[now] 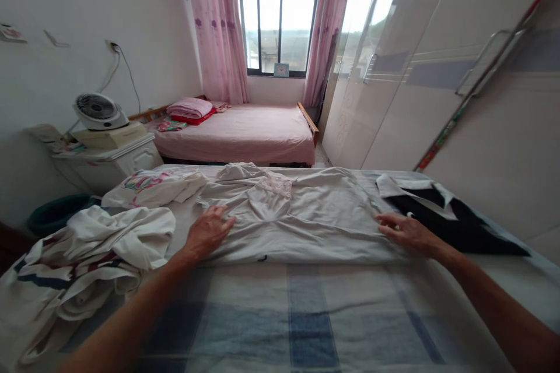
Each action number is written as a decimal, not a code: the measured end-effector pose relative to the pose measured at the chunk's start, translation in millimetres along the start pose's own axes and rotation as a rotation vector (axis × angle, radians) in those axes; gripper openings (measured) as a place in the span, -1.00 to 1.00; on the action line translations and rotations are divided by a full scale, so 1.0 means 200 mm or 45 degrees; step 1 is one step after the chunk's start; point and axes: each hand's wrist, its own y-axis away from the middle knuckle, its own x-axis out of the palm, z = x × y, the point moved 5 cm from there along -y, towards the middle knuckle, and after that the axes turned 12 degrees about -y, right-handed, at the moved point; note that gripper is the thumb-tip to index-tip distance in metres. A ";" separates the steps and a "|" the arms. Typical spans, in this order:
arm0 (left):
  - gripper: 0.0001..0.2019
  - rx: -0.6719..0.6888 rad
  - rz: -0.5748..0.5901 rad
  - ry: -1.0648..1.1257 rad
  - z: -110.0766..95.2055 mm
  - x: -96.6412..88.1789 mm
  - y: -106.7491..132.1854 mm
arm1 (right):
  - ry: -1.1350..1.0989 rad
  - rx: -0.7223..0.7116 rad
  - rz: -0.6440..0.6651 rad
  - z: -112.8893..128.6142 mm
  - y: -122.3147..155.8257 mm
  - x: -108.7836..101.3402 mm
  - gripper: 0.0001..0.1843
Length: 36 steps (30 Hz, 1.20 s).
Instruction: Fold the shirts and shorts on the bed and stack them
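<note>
Across the near bed, I had the pale grey garment spread out, lace towards the left. My left hand lay palm down on it, fingers loosely apart; my right hand met its right end, though I could not tell whether the fingertips pinched cloth. That wide stance seemed meant to flatten the fabric. The heaped white clothes crowded the left, the black garment the right; open room lay on the near side.
</note>
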 end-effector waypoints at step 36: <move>-0.59 -0.222 0.706 1.070 0.20 -0.14 0.35 | -0.578 0.220 -0.352 -0.20 0.11 -0.04 -0.54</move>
